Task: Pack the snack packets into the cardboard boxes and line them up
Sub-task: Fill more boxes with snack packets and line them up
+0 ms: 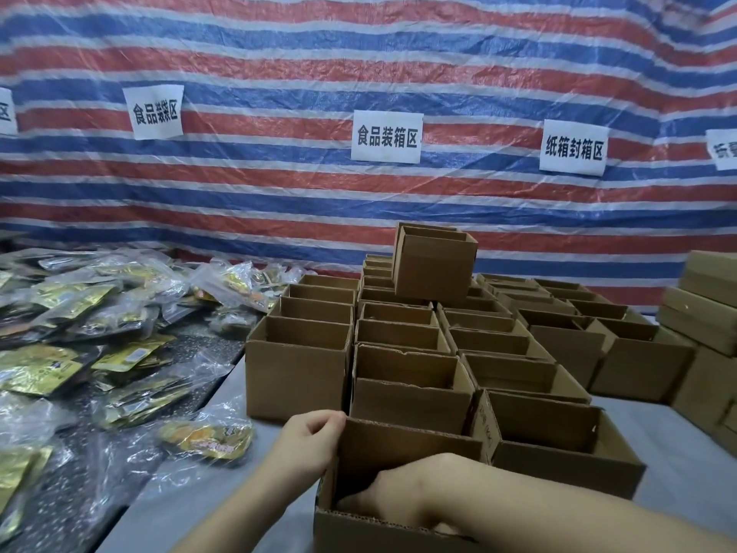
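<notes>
The left hand (307, 441) grips the left wall of the nearest box (399, 445), fingers curled over its rim. The right hand (393, 498) reaches down inside that box, forearm across its near edge; its grip cannot be told. Packets (99, 313) lie heaped to the left.

Ahead of me hangs a red, white and blue striped tarp (359, 65) as a backdrop. I see white paper signs (386, 136) with black Chinese characters fixed across it. Below, a grey table surface (678, 468) sits beside a dark speckled surface (191, 347) on the left.
</notes>
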The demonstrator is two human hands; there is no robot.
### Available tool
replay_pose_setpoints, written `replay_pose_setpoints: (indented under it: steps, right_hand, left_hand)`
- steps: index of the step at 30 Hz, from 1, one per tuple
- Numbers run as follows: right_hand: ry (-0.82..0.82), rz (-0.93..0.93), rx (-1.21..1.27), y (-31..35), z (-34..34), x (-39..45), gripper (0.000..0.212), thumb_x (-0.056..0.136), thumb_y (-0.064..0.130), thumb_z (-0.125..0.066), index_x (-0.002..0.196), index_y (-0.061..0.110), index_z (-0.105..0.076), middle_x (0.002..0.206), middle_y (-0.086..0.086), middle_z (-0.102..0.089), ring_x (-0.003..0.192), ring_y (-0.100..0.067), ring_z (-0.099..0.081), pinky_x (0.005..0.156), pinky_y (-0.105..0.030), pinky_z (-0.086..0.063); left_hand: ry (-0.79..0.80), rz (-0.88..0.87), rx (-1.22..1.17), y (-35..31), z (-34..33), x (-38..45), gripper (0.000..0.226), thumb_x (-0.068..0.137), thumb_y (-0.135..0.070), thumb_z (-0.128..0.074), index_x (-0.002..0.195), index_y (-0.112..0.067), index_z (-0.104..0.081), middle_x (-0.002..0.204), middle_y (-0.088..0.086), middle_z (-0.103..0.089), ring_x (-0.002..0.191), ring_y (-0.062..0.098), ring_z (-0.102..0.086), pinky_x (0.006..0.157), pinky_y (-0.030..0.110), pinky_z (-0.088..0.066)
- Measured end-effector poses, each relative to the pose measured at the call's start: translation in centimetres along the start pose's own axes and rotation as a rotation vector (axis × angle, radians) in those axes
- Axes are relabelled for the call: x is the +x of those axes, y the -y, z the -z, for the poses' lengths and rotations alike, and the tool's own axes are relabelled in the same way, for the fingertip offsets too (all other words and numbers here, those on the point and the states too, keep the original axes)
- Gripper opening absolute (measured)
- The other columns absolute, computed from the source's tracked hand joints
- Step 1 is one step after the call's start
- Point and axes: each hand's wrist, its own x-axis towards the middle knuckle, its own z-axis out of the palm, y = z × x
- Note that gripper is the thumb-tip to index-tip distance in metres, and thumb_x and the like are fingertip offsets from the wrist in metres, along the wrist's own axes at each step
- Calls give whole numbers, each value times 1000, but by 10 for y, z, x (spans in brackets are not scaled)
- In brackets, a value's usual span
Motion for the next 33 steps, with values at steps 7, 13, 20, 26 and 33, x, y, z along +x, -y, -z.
replay_pose_setpoints:
  steps: [7, 13, 20, 26, 33]
  right_hand:
    - [-174, -14, 271, 2, 15, -56, 55, 101, 39, -58, 150, 19, -46, 152, -3, -49, 137, -18, -47, 116, -40, -38]
    - [-57, -13, 245, 7, 11, -38, 31, 104, 15, -51, 129, 0, -60, 100, -8, -61, 89, -17, -55, 87, -34, -44]
    - [11, -98, 270, 9, 19, -24, 34, 105, 17, -48, 131, -2, -59, 95, -5, -60, 84, -18, -58, 81, -31, -44]
    - [-63, -241, 302, -19, -2, -46, 44, 106, 36, -46, 139, 8, -59, 133, -11, -61, 116, -26, -59, 99, -37, -46]
    - [-564, -263, 427, -15, -10, -80, 34, 104, 47, -46, 93, 23, -68, 82, 6, -63, 72, -8, -61, 63, -24, -50]
  left_hand:
    - [-10, 3, 15, 2, -4, -1, 40, 103, -28, -47, 86, 0, -70, 70, -3, -59, 72, 7, -54, 65, 24, -39]
    - [-19, 56, -22, -1, -8, 1, 39, 103, -29, -46, 92, -4, -74, 80, 5, -65, 70, 4, -56, 57, 11, -40]
    - [-11, 101, -23, -4, -5, 0, 37, 104, -30, -46, 86, -12, -73, 85, 6, -65, 76, 11, -55, 64, 22, -40]
    - [-18, 100, 30, -5, -8, -3, 40, 104, -32, -44, 88, -4, -67, 66, 5, -48, 48, 8, -44, 45, 19, -32]
    - [-12, 220, -60, -13, -5, -13, 39, 101, -45, -46, 82, -19, -67, 58, -9, -53, 51, 6, -52, 49, 20, -39]
